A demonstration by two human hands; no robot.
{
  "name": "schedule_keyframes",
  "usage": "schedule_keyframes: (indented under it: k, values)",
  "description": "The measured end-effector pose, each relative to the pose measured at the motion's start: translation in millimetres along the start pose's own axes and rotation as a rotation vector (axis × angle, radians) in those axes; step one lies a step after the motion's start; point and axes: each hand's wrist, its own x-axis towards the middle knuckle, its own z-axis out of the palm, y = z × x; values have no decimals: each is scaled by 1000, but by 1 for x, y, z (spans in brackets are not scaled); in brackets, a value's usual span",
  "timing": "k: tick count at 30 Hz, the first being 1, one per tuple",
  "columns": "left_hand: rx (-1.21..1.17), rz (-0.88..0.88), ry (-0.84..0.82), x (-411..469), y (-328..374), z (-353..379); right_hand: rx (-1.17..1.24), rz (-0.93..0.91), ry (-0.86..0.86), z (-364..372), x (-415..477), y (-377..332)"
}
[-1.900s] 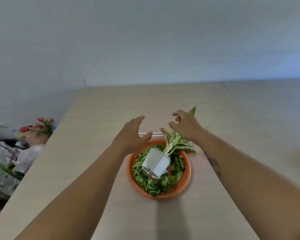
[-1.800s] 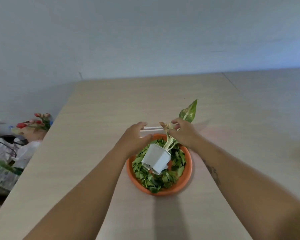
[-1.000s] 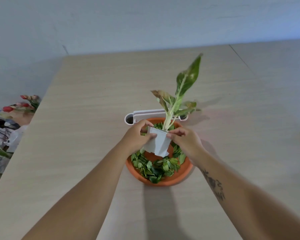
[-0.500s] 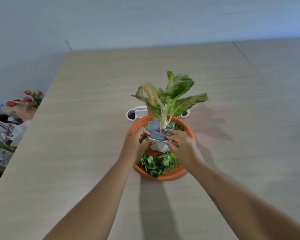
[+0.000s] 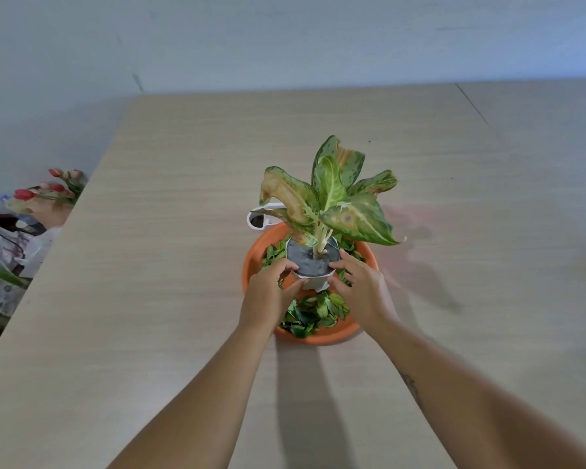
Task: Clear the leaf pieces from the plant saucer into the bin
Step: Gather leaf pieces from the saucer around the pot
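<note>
An orange plant saucer (image 5: 251,262) sits on the wooden table, filled with several green leaf pieces (image 5: 313,311). A small white pot (image 5: 313,264) with a leafy plant (image 5: 335,201) stands upright over the saucer's middle. My left hand (image 5: 266,292) grips the pot's left rim and my right hand (image 5: 361,289) grips its right rim. I cannot tell whether the pot's base touches the saucer. A white plastic item (image 5: 259,218), perhaps the bin's edge, lies just behind the saucer, mostly hidden by the plant.
The light wooden table (image 5: 149,265) runs back to a pale wall. Off its left edge are red artificial tulips (image 5: 53,187) and bags and papers (image 5: 4,252) lower down. A second table surface (image 5: 538,147) adjoins on the right.
The pot lay tipped over in the saucer; both hands took hold of it and set it upright. In the last half second the plant rose straighter and my view shifted slightly.
</note>
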Motion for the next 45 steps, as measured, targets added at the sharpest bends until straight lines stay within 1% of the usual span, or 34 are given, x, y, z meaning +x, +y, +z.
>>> schedule_keyframes:
  k: [2, 5, 7, 8, 9, 10, 12, 14, 16, 18, 19, 21, 23, 25, 26, 28, 30, 32, 35, 36, 39, 43, 45]
  values:
    - [16, 14, -2, -1, 1, -1, -9, 17, -9, -2, 0, 0]
    - [43, -28, -37, -3, -3, -3, -31, 21, 40, -4, 1, 1]
    - [144, -68, -52, -3, -9, -4, -66, 96, 30, -9, 2, 3]
    - [219, -88, -78, -1, -12, -5, -160, 115, -12, -11, 5, 6]
    - [303, -111, -126, 1, -15, -5, -287, 132, -92, -11, 8, 10]
    - [388, -133, -192, 4, -16, -4, -396, 137, -188, -11, 10, 12]
    - [526, -161, -337, 8, -18, 0, -519, 123, -339, -6, 13, 13]
    - [610, -172, -480, 11, -17, 7, -603, 113, -410, 1, 14, 16]
    - [675, -166, -570, 11, -16, 12, -687, 103, -443, 6, 10, 18]
    - [700, -123, -563, 13, -15, 14, -726, 55, -448, 8, 5, 22]
    - [691, -93, -542, 14, -15, 13, -700, 35, -438, 8, 2, 23]
    - [620, -24, -508, 17, -18, 11, -592, -7, -391, 9, 0, 25]
    - [506, 12, -475, 21, -20, 7, -501, -30, -305, 8, 2, 27]
    - [487, 3, -449, 23, -22, 5, -523, -17, -274, 7, 3, 25]
    - [532, -5, -451, 24, -22, 5, -583, -4, -302, 7, 3, 24]
    - [618, -29, -512, 22, -20, 5, -701, 20, -396, 8, 1, 23]
    - [607, -29, -573, 17, -20, 6, -703, 2, -440, 10, -1, 23]
    - [526, 23, -541, 13, -22, 7, -633, -55, -429, 9, -2, 23]
    - [475, 72, -418, 8, -25, 6, -622, -98, -374, 5, -2, 21]
    - [491, 60, -414, 7, -26, 5, -649, -79, -381, 4, -2, 20]
    - [507, 47, -482, 4, -29, 4, -717, -32, -454, 5, -5, 19]
    - [434, 37, -430, 10, -27, 0, -636, -53, -409, 6, -3, 19]
    - [467, 4, -477, 10, -25, 0, -631, -18, -417, 7, -2, 20]
